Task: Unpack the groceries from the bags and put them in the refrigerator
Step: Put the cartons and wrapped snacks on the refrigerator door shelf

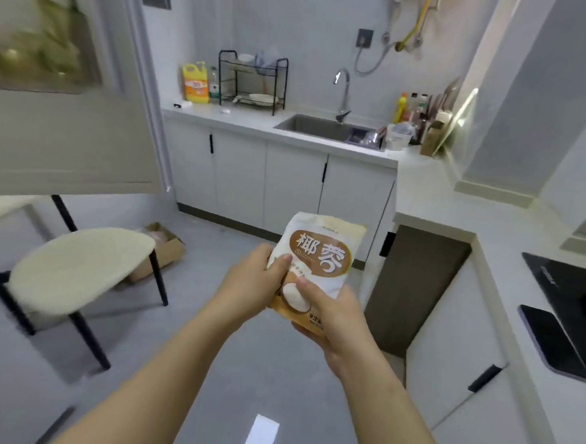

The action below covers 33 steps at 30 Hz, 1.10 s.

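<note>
Right now one white and brown packet (317, 254) is out of the bags and up in the air, held in front of the person by both hands. The left hand (250, 284) grips its left edge, with the thumb pressed on the front. The right hand (336, 327) is curled round the bottom corner from below, with its thumb on the front too. Both hands are clamped on the packet, just beside each other. This looks like the middle of the job: the packet is unpacked but not in the refrigerator yet. No shopping bags show, so I cannot tell how many things are left. Up and to the left of the hands is a big, blurry white panel (66, 139) with green shapes in it. It may be the refrigerator door, but I cannot be sure. Left of the left hand, a chair (76, 267) and a cardboard box (166, 248) stand on the floor. Far past the hands are the sink (325, 127) and the white desk (440, 203). A dark phone (552, 340) lies on the desk, to the right of the right hand.
</note>
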Each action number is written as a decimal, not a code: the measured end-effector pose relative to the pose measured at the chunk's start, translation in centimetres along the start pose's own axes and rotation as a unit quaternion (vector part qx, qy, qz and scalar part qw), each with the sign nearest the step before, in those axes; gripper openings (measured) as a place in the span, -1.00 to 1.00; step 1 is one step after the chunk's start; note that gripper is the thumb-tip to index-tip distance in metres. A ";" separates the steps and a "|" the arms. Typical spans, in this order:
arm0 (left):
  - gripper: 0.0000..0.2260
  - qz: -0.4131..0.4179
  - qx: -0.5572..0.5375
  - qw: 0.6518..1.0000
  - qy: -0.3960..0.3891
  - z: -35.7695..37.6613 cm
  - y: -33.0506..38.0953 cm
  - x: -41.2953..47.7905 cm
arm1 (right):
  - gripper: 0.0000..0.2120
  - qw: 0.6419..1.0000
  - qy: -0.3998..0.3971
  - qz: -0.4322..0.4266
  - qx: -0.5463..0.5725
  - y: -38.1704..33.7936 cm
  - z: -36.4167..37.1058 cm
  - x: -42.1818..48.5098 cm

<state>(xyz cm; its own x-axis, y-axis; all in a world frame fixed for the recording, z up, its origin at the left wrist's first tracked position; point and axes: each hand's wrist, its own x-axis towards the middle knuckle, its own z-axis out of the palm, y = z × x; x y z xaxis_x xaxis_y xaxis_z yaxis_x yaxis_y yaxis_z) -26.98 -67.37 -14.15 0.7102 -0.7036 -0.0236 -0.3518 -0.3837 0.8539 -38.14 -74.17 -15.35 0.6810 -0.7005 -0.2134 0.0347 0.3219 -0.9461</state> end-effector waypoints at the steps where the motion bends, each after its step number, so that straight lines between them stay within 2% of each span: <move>1: -0.81 0.002 -0.003 1.000 0.020 -1.8 -0.5 -0.4 | -0.79 1.000 -0.018 -0.016 -0.008 0.1 1.7 0.1; 7: -0.78 0.025 -0.020 0.984 0.174 -13.3 -3.8 -4.0 | -0.69 0.986 -0.130 -0.094 -0.047 0.2 13.5 -0.4; 14: -0.78 0.041 -0.037 0.963 0.262 -22.7 -6.3 -7.3 | -0.73 0.957 -0.243 -0.148 -0.051 -0.7 22.9 -1.3; 20: -0.83 0.078 -0.048 0.936 0.339 -28.2 -5.1 -7.5 | -0.76 0.929 -0.296 -0.217 -0.056 -3.7 29.0 -0.6; 25: -0.87 0.113 -0.023 0.928 0.353 -32.7 -3.5 -5.7 | -0.75 0.900 -0.340 -0.267 -0.049 -6.8 33.0 1.5; 33: -0.90 0.171 0.020 0.912 0.373 -39.2 1.4 0.4 | -0.76 0.861 -0.351 -0.367 -0.042 -14.3 37.9 6.9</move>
<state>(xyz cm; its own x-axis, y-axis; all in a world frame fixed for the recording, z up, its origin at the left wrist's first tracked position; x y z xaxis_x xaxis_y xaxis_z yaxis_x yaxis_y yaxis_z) -3.27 -44.78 7.39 0.7667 -0.1897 0.6134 -0.6419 -0.2496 0.7251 -6.21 -59.45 5.92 0.7738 -0.1290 0.6202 0.6102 -0.1107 -0.7844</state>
